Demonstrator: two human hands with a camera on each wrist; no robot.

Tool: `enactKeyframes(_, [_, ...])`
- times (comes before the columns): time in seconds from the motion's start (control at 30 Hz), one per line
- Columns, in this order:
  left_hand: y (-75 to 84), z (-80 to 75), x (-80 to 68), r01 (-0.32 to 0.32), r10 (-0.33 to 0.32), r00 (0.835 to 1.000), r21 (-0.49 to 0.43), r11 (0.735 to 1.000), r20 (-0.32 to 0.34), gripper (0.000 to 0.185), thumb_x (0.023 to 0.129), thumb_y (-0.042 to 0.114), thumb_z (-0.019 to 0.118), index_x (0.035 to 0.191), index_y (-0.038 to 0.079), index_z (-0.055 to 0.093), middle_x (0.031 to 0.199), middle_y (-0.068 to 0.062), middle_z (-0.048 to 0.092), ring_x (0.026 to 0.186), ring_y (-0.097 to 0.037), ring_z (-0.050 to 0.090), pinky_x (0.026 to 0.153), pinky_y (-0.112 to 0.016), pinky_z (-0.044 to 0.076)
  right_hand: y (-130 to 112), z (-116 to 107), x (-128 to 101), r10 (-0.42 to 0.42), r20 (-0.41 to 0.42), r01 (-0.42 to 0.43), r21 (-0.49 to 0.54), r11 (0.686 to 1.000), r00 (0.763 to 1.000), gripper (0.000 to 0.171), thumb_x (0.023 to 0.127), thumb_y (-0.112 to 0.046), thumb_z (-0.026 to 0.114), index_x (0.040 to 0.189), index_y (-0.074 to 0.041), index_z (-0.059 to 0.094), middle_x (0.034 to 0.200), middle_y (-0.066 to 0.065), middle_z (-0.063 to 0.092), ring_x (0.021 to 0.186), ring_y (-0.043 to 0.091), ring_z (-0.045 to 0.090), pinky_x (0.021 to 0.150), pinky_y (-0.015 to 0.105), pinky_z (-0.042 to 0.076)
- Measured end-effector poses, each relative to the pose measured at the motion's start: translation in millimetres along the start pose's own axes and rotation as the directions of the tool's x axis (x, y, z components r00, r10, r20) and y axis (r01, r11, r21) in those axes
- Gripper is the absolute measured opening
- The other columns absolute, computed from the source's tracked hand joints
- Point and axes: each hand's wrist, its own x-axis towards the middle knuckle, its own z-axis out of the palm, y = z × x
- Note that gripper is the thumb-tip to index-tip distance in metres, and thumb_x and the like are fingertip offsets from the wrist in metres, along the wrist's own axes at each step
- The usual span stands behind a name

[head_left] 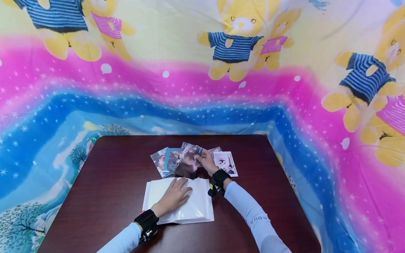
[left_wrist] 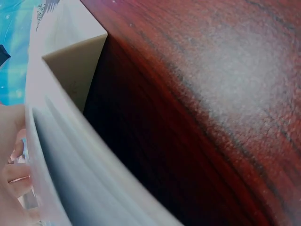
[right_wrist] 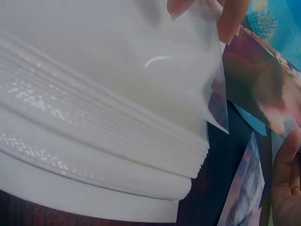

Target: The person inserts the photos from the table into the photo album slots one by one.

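An open photo album (head_left: 197,205) with white pages and clear sleeves lies on the table. My left hand (head_left: 172,196) rests on its page with fingers spread, fingertips near the far edge. The right wrist view shows a clear sleeve (right_wrist: 216,106) lifting slightly at its corner beside those fingers. My right hand (head_left: 207,162) pinches a photo (head_left: 187,160) by its right side, just beyond the album. In the right wrist view this photo (right_wrist: 258,77) has a dark, blurred picture. The left wrist view mostly shows the album's curved page edges (left_wrist: 94,155).
Behind the held photo, more photos (head_left: 159,162) lie fanned out on the left. A white-bordered photo (head_left: 234,170) lies on the right. The dark brown table (head_left: 104,196) has rounded far corners and meets a cartoon-bear curtain (head_left: 190,116).
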Motion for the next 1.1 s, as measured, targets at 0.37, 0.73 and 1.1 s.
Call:
enactKeyframes(0.37, [-2.9,6.0,-5.2,0.010,-0.010,1.000,0.001,1.000,-0.021,0.024,0.090,0.019,0.072,0.112,0.012,0.069,0.132,-0.026,0.055,0.128,-0.042,0.047,0.103,-0.065,0.034,6.1,-11.9,-1.1,0.041,-0.039,-0.040,0.024,0.999,0.998,0.023,0.100,-0.003,0.056,0.089,-0.006,0.036,0.075,0.003,0.043,0.063,0.015,0.052,0.056,0.026,0.053])
enactKeyframes(0.73, [-1.6,6.2,-7.8,0.001,-0.001,1.000,0.005,1.000,-0.022,0.026,0.092,0.016,0.068,0.118,0.009,0.068,0.141,-0.029,0.048,0.133,-0.046,0.042,0.104,-0.065,0.032,3.4,-15.4,-5.8,-0.027,-0.038,0.027,-0.012,1.000,0.999,0.015,0.098,0.003,0.057,0.098,0.003,0.042,0.071,0.001,0.039,0.060,0.013,0.048,0.051,0.025,0.048])
enactKeyframes(1.1, [1.1,5.3,-8.0,0.014,-0.014,1.000,0.016,1.000,-0.016,0.027,0.093,0.015,0.068,0.119,0.008,0.068,0.140,-0.030,0.049,0.131,-0.045,0.045,0.104,-0.065,0.032,-5.3,-17.3,-12.0,-0.020,-0.011,0.019,-0.095,0.995,1.000,0.021,0.098,0.005,0.056,0.107,0.013,0.039,0.069,0.001,0.037,0.056,0.016,0.045,0.064,0.057,0.053])
